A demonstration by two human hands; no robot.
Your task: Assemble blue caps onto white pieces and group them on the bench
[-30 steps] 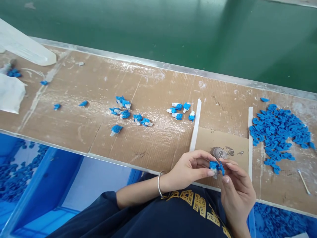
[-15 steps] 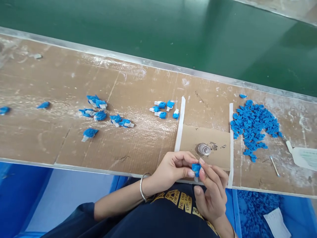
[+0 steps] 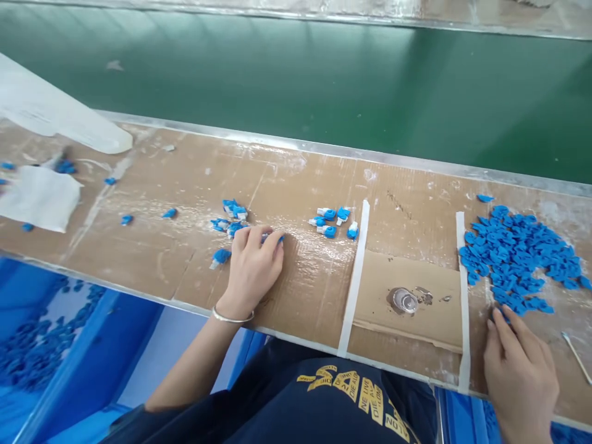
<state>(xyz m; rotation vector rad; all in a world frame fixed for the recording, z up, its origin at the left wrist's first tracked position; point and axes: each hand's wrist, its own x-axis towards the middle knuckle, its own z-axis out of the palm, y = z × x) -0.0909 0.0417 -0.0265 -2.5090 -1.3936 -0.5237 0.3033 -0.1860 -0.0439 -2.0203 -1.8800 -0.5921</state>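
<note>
My left hand [image 3: 256, 265] lies over a cluster of small blue pieces with white tabs [image 3: 234, 209], left of the tape strips. Its fingers are curled down, with a bit of a blue piece [image 3: 280, 238] showing by the fingertips; the rest is hidden under them. Far to the right, my right hand [image 3: 520, 364] pinches at the near edge of a heap of plain blue pieces [image 3: 522, 253]. A bit of blue shows at its fingertips, partly covered. Between the hands, several tabbed blue pieces [image 3: 327, 231] lie beside the left white tape strip [image 3: 355, 277].
A small clear cup [image 3: 404, 300] stands on a cardboard patch [image 3: 416, 271] between the tape strips, with dark smears around it. A cotton swab [image 3: 576, 357] lies at right. A white cloth [image 3: 41, 197] and another person's white sleeve [image 3: 65, 111] are at left. Blue bins [image 3: 106, 345] sit below the table.
My hands were together in front of me, holding a blue piece with a white tab. They have parted: left to the cluster, right to the heap. The view has shifted left.
</note>
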